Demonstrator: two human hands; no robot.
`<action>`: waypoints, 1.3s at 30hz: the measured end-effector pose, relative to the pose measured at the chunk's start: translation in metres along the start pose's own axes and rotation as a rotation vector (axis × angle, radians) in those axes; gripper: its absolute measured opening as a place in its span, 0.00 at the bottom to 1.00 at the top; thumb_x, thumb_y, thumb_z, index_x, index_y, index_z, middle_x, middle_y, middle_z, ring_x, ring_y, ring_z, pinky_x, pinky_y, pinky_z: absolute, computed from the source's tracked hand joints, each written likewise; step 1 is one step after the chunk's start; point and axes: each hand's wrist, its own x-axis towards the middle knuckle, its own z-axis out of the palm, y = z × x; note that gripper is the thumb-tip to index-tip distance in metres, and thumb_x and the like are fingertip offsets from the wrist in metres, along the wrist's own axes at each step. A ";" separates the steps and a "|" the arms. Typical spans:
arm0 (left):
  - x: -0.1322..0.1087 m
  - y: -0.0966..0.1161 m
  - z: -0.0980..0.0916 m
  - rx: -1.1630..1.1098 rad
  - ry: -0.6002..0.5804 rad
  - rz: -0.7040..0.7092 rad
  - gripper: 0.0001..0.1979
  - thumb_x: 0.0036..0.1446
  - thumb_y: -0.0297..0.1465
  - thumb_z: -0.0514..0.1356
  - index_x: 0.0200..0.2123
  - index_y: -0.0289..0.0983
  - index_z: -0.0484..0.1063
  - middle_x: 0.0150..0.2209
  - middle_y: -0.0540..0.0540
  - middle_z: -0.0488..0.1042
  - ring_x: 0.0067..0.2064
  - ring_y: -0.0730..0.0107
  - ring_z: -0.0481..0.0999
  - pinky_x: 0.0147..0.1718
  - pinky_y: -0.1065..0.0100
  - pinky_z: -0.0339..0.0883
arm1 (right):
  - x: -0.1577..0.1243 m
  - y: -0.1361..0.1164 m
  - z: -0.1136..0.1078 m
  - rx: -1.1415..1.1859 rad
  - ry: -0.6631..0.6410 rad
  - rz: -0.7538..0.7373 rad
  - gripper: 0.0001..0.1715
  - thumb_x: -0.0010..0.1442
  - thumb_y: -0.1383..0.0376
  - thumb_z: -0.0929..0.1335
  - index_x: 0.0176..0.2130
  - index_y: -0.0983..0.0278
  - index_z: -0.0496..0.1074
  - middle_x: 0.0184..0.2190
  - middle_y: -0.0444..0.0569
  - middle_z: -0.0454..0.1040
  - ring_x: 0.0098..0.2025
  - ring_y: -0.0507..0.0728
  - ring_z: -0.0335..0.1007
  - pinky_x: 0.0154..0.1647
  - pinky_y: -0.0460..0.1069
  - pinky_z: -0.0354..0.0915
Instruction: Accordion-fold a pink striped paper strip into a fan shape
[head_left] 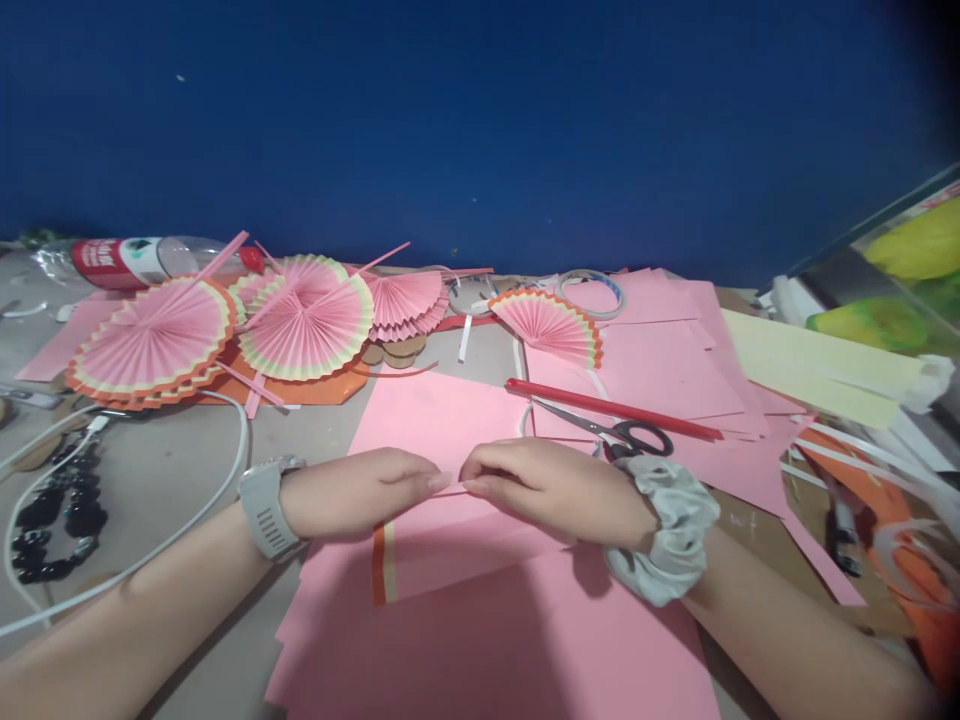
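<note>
A sheet of pink paper (480, 570), with an orange and a yellow strip along its left edge, lies on larger pink sheets (420, 660). My left hand (375, 488), with a grey watch at the wrist, pinches the sheet's far edge between thumb and fingers. Close beside it, my right hand (551, 488) pinches the same edge, which looks narrowly folded there. A pale scrunchie (664, 530) circles my right wrist. Black-handled scissors (607, 428) and a red slide-binder-like bar (611, 408) lie just beyond my right hand.
Pleated pink paper fans (304, 320) and a plastic bottle (150, 262) lie at the back left. A half fan (551, 328) and a tape roll (592, 293) sit at the back. White cable (244, 440) and black beads (60, 510) lie left. Yellow paper (825, 365) is at right.
</note>
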 end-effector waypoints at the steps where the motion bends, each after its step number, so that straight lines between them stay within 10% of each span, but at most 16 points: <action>1: 0.000 0.000 0.000 0.009 0.001 -0.002 0.20 0.63 0.44 0.41 0.27 0.37 0.58 0.25 0.53 0.54 0.29 0.74 0.56 0.31 0.72 0.55 | 0.000 -0.001 0.000 0.017 0.002 0.009 0.13 0.64 0.62 0.58 0.36 0.62 0.68 0.30 0.42 0.70 0.30 0.50 0.63 0.30 0.46 0.55; 12: 0.001 0.003 0.003 0.051 0.057 -0.044 0.16 0.61 0.41 0.44 0.26 0.37 0.57 0.24 0.54 0.56 0.28 0.74 0.57 0.29 0.73 0.54 | -0.002 -0.007 -0.003 0.118 0.013 0.294 0.17 0.60 0.53 0.60 0.31 0.61 0.69 0.21 0.40 0.65 0.23 0.48 0.59 0.23 0.45 0.52; 26: -0.002 0.005 0.005 -0.028 0.073 -0.012 0.16 0.62 0.40 0.45 0.26 0.37 0.58 0.25 0.54 0.56 0.29 0.75 0.57 0.32 0.73 0.56 | -0.010 -0.006 -0.009 0.100 -0.018 0.315 0.15 0.60 0.54 0.60 0.29 0.61 0.65 0.20 0.38 0.64 0.20 0.47 0.58 0.23 0.45 0.52; 32: -0.004 0.001 0.001 -0.276 -0.112 -0.059 0.17 0.61 0.45 0.46 0.32 0.37 0.63 0.28 0.52 0.62 0.30 0.73 0.65 0.32 0.72 0.62 | -0.023 0.001 -0.026 0.016 0.036 0.242 0.14 0.60 0.56 0.61 0.30 0.61 0.66 0.25 0.40 0.70 0.29 0.50 0.63 0.29 0.46 0.54; 39: -0.003 0.003 0.005 -0.027 -0.034 0.005 0.20 0.62 0.45 0.44 0.31 0.36 0.67 0.23 0.52 0.65 0.25 0.75 0.63 0.28 0.73 0.58 | -0.023 0.001 -0.023 -0.133 -0.157 0.204 0.13 0.59 0.55 0.61 0.36 0.58 0.70 0.28 0.42 0.72 0.29 0.52 0.64 0.27 0.46 0.51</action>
